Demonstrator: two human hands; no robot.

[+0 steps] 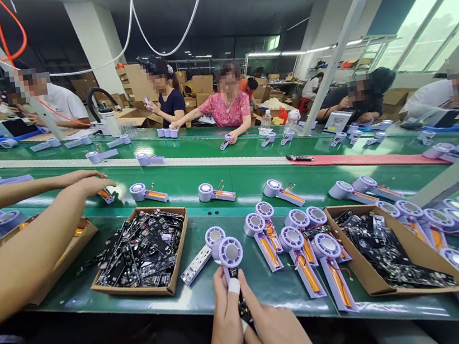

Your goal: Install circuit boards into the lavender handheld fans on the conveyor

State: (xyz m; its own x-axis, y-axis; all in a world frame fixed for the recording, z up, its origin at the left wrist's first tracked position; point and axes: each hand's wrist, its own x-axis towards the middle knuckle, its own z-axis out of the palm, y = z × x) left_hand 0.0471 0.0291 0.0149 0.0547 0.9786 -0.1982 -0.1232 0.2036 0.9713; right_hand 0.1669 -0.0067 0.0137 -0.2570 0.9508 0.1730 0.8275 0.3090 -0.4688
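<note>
A lilac handheld fan (230, 252) with a round, grilled head is held upright low in the middle of the view. My left hand (225, 322) is closed around its handle, with a white wrap on the thumb. From the other side my right hand (278, 332) closes on the same handle, index finger along it. Between the fingers a black circuit board (243, 308) shows in the handle; its lower end is partly hidden. Just behind lies another fan (214, 235), beside a pale slotted strip (197, 265) on the green bench.
Cardboard trays of black circuit boards stand left (139, 254) and right (391, 246). Several open-handled fans (299, 253) with orange inserts lie to the right. A co-worker's arms (39, 236) reach in from the left. More fans line the green conveyor (248, 183); people sit across it.
</note>
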